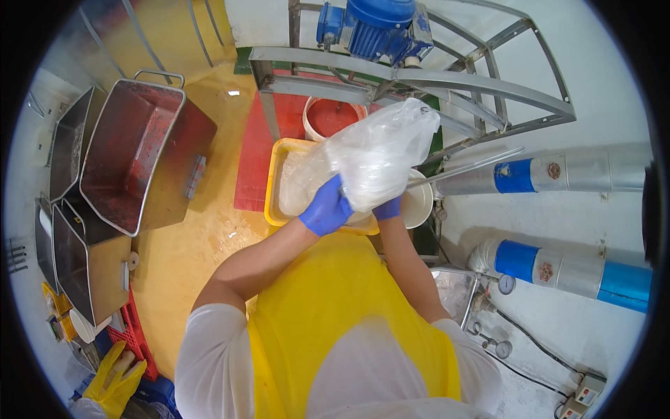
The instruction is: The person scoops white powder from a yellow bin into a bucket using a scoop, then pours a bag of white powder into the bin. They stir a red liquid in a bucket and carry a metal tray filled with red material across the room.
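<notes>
My left hand [326, 207], in a blue glove, grips the lower left of a clear plastic bag [374, 152] with whitish contents. My right hand [388, 208], gloved alike, is at the bag's lower right side, partly hidden behind it. The bag is tilted over a yellow-rimmed tub [270, 191] that holds a pale material. Part of the plastic hangs down over the tub. A white bucket [425, 201] stands just right of my right hand, with a metal rod [479, 165] slanting over it. Behind the tub is a white bucket with red contents [335, 116].
A metal frame with a blue motor [374, 26] rises behind the tub. Red-stained metal bins [131, 157] stand at left. Pipes with blue bands [515, 175] and pressure gauges [506, 284] line the right wall. A red pallet [137, 332] lies at lower left.
</notes>
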A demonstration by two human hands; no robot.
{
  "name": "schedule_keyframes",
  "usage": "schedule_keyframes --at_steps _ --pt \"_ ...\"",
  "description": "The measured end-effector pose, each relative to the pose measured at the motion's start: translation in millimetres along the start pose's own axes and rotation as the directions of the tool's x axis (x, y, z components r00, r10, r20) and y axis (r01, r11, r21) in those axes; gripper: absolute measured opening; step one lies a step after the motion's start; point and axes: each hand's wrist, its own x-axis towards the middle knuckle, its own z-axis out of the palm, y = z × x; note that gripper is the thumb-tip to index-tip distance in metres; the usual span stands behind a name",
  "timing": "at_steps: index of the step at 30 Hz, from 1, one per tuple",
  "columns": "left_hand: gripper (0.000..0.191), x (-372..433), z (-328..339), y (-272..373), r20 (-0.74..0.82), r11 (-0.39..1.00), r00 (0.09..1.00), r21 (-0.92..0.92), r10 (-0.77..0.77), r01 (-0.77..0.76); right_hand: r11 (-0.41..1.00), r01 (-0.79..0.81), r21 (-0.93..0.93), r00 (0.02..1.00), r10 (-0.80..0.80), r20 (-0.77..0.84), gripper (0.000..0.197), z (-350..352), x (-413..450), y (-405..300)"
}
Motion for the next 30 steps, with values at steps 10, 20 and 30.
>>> schedule_keyframes --at_steps 10,20,30 --pt "0.064 55.3 -116.8 -6.4 0.268 0.937 0.960 0.350 -0.086 -0.013 0.707 -0.244 -0.664 0.953 0.302 -0.029 0.056 47.2 -44.2 29.7" --pt "0.037 72.1 -134.9 -4.5 0.251 0.118 0.855 0.934 0.453 -0.337 0.560 -0.684 0.467 0.374 0.819 -0.435 0.067 0.6 -101.5 3.2" --pt "0.042 83.5 -153.4 -63.3 0.551 -0.251 0.828 0.791 -0.106 -0.558 0.772 -0.623 -0.126 0.755 0.552 -0.353 0.061 -46.9 -90.4 56.9"
